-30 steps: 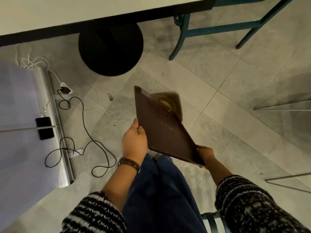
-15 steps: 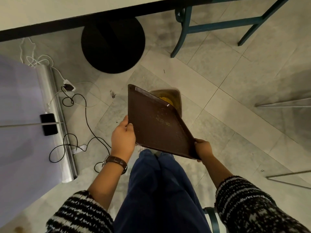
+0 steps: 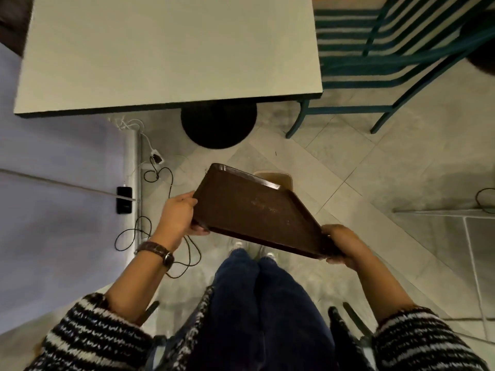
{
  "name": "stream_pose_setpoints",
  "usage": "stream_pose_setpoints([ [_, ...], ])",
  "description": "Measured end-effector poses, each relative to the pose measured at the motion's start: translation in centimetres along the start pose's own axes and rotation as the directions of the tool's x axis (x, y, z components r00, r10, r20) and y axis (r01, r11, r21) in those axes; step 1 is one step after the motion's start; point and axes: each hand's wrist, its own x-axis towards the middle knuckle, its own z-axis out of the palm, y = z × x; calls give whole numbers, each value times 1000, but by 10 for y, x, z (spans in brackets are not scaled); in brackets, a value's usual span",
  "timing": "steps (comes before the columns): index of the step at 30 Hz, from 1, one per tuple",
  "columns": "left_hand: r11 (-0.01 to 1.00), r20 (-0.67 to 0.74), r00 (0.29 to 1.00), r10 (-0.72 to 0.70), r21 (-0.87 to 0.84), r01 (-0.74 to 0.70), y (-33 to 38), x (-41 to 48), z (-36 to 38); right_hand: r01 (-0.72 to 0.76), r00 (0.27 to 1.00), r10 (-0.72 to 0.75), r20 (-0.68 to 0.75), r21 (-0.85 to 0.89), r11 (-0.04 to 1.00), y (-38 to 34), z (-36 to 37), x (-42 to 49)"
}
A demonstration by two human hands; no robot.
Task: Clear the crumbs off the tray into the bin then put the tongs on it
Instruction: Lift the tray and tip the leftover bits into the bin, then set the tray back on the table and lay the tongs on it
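Dark brown tray (image 3: 254, 210) (teal chair (image 3: 375, 62))

Black-and-white striped knit sleeves (image 3: 91, 336) pushed up, brown-strapped wristwatch (image 3: 158, 253) on left wrist, dark blue trousers (image 3: 267, 311).

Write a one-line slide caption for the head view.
Both hands, left hand and right hand, hold a brown tray tilted above a floor bin beside the table.

Smooth dark-brown plastic-looking tray (image 3: 257, 212) with dull sheen, matt pale tabletop (image 3: 171, 52), painted metal chair (image 3: 375, 62), coarse knit sleeves (image 3: 91, 336)
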Motion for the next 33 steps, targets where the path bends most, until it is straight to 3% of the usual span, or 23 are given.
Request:
stream_pose_setpoints([
  [3, 999, 8, 999, 34, -42, -34, 12, -30, -27, 3, 997, -29, 76, 325, 946, -9, -12, -47],
  [9, 983, 58, 989, 135, -131, -126, 37, -64, -86, 169, 971, -231, 52, 534, 829, -43, -12, -114],
  [13, 963, 124, 961, 247, -137, -230, 54, -77, -120, 233, 951, -305, 52, 527, 817, -74, 4, -160],
  [18, 951, 196, 939, 284, -181, -250, 76, -58, -174, 304, 925, -379, 39, 522, 797, -118, 30, -196],
  [24, 874, 191, 925, 328, -434, -221, 114, -5, -222, 436, 871, -479, -109, 621, 651, -180, 97, -194],
  [27, 868, 193, 918, 347, -435, -237, 130, 28, -231, 442, 869, -474, -137, 645, 624, -215, 151, -176],
  [31, 933, 374, 881, 290, -316, -173, 125, 51, -215, 345, 917, -382, -109, 696, 629, -252, 231, -138],
  [33, 937, 367, 889, 273, -311, -160, 120, 66, -205, 302, 940, -318, -121, 729, 615, -263, 264, -119],
])
